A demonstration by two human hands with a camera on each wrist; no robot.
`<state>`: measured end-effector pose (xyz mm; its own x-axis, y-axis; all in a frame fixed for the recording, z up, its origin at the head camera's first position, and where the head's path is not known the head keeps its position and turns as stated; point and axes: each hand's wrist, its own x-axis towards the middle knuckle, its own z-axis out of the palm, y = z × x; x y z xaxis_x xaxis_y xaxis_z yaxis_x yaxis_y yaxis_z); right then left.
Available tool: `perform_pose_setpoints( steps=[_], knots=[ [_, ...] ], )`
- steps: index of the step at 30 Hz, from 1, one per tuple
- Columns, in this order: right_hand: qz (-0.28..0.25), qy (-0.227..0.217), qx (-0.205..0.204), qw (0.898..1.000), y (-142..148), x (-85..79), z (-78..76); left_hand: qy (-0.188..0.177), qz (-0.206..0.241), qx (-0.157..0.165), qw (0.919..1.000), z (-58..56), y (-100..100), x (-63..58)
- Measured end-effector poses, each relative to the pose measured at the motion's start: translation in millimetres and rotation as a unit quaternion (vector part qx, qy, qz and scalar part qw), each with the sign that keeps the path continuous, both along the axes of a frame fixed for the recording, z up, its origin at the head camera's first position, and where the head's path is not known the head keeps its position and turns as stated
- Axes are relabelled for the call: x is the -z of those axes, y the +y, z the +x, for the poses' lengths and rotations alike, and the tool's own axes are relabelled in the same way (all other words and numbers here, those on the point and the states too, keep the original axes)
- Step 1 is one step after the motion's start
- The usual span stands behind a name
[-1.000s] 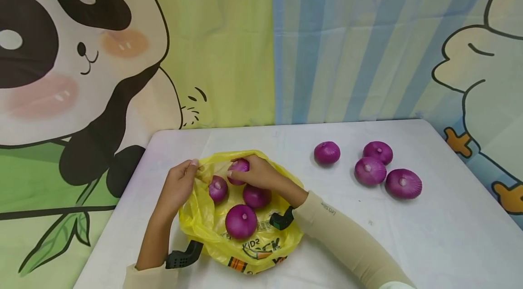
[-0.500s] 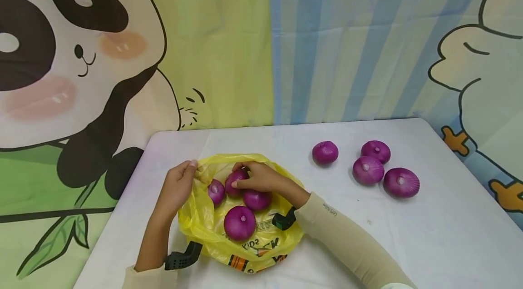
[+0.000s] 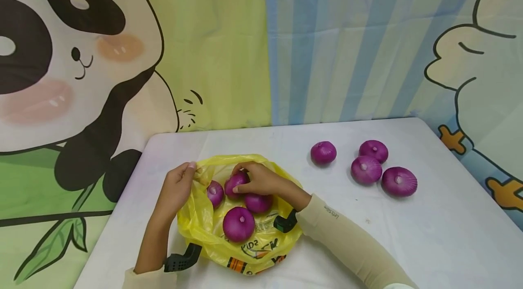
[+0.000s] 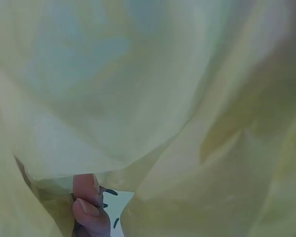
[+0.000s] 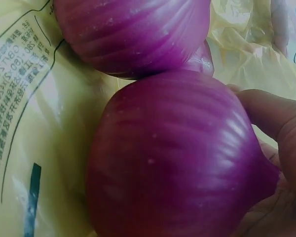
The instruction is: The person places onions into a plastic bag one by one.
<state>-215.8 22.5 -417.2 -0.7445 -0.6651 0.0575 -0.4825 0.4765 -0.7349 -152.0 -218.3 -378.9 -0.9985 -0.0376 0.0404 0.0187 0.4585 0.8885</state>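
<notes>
Onions (image 3: 239,224): eight, purple; four inside the bag (image 3: 204,234), four on the white table (image 3: 286,143).

Far left: panda (image 3: 139,2), large, printed on the backdrop (image 3: 220,43), green behind its near shoulder.

Left cuff (image 3: 150,280): beige, at the lower edge. Left camera (image 3: 182,261): black, just beside the bag. Left hand (image 3: 175,189): pinches the bag's left rim between thumb and fingers. Left wrist view: yellow film over most of it, fingertips (image 4: 90,207) showing through a gap at the bottom.

Bag: yellow, thin, mouth upward, black and orange print on the near side. Contents: left onion (image 3: 214,193), partly behind a fold; held onion (image 3: 235,185), toward the far side; front onion (image 3: 239,224), nearest the viewer; inner onion (image 3: 258,203), partly below the right hand (image 3: 259,177).

Right hand: grasps the held onion, fingers over its far side, thumb on the near side. Right camera (image 3: 285,221): black, above the bag's right side. Right sleeve (image 3: 351,239): beige, small lettering near the wrist.

Table, right half: lone onion (image 3: 323,153), apart; then a close group of middle onion (image 3: 366,170), rear onion (image 3: 373,151), end onion (image 3: 399,181).

Far right: bird (image 3: 490,107), pale, printed, orange-footed.
</notes>
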Motion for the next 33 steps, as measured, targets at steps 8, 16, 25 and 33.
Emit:
perform_pose_setpoints(
  steps=[8, 16, 25, 33],
  knots=[
    [0.001, 0.015, -0.026, 1.0, 7.7, -6.4, -0.1, -0.008, 0.001, 0.012, 0.9999, -0.5, -1.0, 1.7],
    [-0.066, 0.018, -0.052, 0.996, 14.9, -21.9, 8.9, 0.005, -0.01, 0.008, 0.9999, -1.1, -2.4, 0.2],
    [-0.109, 0.009, -0.057, 0.992, 27.6, -39.0, 22.5, -0.001, -0.008, 0.0, 1.0, -0.8, -4.5, 1.7],
    [-0.17, -0.034, -0.096, 0.98, 39.0, -48.9, 27.4, 0.001, -0.005, -0.002, 1.0, 0.2, -2.9, -0.3]
  ],
)
